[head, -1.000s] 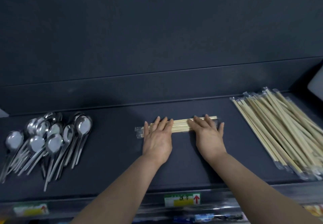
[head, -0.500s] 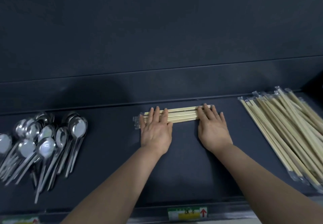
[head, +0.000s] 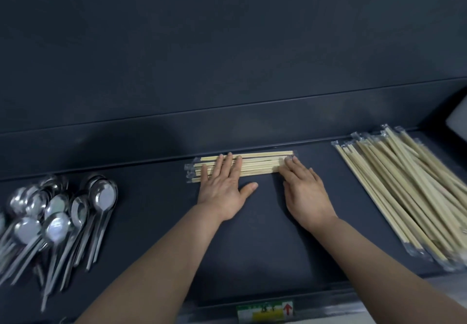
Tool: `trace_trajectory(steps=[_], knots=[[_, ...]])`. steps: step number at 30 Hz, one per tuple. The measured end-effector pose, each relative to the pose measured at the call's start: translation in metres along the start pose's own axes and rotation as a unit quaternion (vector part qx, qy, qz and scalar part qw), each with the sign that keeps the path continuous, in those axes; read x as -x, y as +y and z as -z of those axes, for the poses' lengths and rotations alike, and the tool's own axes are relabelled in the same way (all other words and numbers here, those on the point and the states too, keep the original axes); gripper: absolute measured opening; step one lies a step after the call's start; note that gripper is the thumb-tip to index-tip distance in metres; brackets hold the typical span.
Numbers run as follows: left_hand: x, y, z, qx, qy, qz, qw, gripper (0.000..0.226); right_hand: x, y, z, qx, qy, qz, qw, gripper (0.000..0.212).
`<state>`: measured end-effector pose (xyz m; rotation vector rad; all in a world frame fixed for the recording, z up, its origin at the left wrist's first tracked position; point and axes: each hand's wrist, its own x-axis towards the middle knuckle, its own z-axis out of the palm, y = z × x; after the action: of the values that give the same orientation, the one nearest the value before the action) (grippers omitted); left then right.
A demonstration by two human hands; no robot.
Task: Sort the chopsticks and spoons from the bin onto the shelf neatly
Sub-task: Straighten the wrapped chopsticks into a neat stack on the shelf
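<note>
A small row of wrapped wooden chopsticks [head: 260, 163] lies crosswise near the back of the dark shelf [head: 265, 235]. My left hand [head: 223, 184] rests flat with its fingers spread over the left part of the row. My right hand [head: 303, 188] lies flat too, with only its fingertips touching the row's right end. Neither hand grips anything. A large pile of wrapped chopsticks [head: 409, 192] lies at an angle on the right. Several steel spoons [head: 63, 212] are heaped on the left, bowls toward the back.
The shelf's dark back wall [head: 227, 58] rises right behind the small row. A price label with a red arrow [head: 265, 311] sits on the front edge. A pale object [head: 458, 118] shows at the far right edge.
Both hands have slid the small row of chopsticks away from me toward the back wall. The left thumb has spread out to the side.
</note>
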<state>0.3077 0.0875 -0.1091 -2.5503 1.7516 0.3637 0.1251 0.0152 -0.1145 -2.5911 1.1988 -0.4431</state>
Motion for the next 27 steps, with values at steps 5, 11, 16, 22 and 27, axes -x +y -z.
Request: trace_trajectory(steps=[5, 11, 16, 22, 27], knots=[[0.013, 0.037, -0.001, 0.054, 0.051, -0.032, 0.997, 0.066, 0.018, 0.028, 0.017, 0.053, 0.008, 0.009, 0.999, 0.047], [0.020, 0.118, -0.002, 0.114, 0.131, -0.093, 0.980, 0.043, 0.046, 0.076, 0.064, 0.118, 0.039, -0.047, 0.991, 0.045], [0.018, 0.190, 0.006, 0.248, 0.071, -0.095, 0.961, 0.035, 0.069, 0.137, 0.106, 0.151, 0.074, -0.121, 0.978, 0.044], [0.000, 0.269, 0.007, 0.387, 0.024, 0.058, 0.920, 0.027, 0.081, 0.178, 0.124, 0.154, 0.016, -0.100, 0.983, 0.022], [-0.014, 0.312, 0.014, 0.489, -0.032, 0.138, 0.861, 0.033, 0.081, 0.196, 0.122, 0.083, 0.013, -0.070, 0.994, 0.031]])
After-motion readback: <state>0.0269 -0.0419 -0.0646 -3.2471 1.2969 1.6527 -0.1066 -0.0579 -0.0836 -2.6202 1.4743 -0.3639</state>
